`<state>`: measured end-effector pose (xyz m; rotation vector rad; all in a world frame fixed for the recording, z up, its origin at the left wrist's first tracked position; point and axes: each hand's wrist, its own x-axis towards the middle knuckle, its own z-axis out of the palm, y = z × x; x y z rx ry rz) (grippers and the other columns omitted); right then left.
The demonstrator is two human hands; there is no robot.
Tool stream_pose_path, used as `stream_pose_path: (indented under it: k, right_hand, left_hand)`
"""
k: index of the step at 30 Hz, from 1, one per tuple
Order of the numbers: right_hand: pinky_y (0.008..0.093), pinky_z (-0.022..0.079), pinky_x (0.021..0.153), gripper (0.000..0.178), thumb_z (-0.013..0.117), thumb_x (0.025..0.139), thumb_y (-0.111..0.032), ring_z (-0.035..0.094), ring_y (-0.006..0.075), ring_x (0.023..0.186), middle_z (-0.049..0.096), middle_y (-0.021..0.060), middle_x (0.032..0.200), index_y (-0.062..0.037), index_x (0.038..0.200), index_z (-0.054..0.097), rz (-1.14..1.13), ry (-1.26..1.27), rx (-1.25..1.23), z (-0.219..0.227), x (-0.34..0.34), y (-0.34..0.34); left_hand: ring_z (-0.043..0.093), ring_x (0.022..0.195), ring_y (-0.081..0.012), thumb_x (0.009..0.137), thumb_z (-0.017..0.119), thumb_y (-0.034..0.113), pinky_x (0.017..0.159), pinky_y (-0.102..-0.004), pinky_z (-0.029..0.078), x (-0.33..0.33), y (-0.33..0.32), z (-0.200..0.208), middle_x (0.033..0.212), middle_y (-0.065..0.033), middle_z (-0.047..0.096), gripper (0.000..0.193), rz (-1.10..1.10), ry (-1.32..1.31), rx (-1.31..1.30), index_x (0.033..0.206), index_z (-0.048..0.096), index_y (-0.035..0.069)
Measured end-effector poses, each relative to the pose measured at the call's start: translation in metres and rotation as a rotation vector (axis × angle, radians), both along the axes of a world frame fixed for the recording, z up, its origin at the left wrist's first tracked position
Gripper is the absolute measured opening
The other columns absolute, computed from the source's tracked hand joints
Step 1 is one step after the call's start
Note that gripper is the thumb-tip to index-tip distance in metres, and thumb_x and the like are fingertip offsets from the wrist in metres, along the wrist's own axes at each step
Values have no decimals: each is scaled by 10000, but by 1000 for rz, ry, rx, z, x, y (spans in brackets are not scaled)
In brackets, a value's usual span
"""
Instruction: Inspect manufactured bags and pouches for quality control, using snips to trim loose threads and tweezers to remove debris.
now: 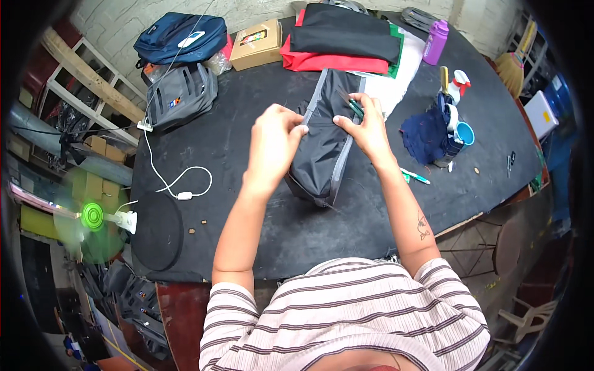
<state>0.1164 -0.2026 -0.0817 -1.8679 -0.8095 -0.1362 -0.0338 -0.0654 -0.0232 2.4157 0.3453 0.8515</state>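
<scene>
Left hand (273, 136) is pinching the grey edging (315, 98) of this black pouch (317, 154), while right hand (370, 127) has fingers curled round what looks like green snips (356, 109), thumb against the pouch.

1. The left hand (272, 142) is pinching the grey-trimmed edge of a black fabric pouch (317, 157).
2. The right hand (368, 128) is holding a small green tool (356, 109) over the pouch.
3. A purple bottle (435, 43) is standing on the bench (247, 241).
</scene>
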Motion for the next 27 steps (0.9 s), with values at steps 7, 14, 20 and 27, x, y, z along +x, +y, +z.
stream_pose_path:
  k: [7, 14, 20, 27]
  right_hand:
    - [435, 446, 815, 611, 765, 730, -160, 526, 362, 939, 425, 191, 1106, -78, 1284, 520, -179, -452, -62, 29, -33, 3]
    - [369, 461, 742, 345, 714, 773, -154, 562, 251, 820, 601, 76, 867, -61, 1087, 606, 25, -256, 135, 17, -40, 11]
    - [381, 446, 739, 307, 727, 763, -191, 559, 254, 809, 600, 70, 856, -63, 1013, 605, 40, -303, 56, 20, -46, 14]
    - [372, 425, 724, 245, 761, 699, -204, 547, 251, 791, 555, 47, 804, -69, 882, 672, 48, -387, 21, 17, -45, 11]
  left_hand:
    - [611, 726, -389, 855, 512, -3, 651, -460, 489, 5, -9, -20, 873, -213, 580, 66, 182, 37, 211, 918, 505, -21]
    - [597, 623, -225, 879, 538, 34, 600, -320, 464, 3, -2, -18, 822, -127, 624, 75, 78, -177, -487, 857, 566, -33]
    - [608, 711, -370, 805, 621, 3, 659, -403, 505, -7, -10, -5, 890, -184, 597, 65, 136, -8, 167, 808, 597, -57]
    - [486, 707, -105, 980, 460, 143, 688, -235, 407, 5, 23, -41, 760, -21, 516, 185, -4, 124, -377, 869, 522, 9]
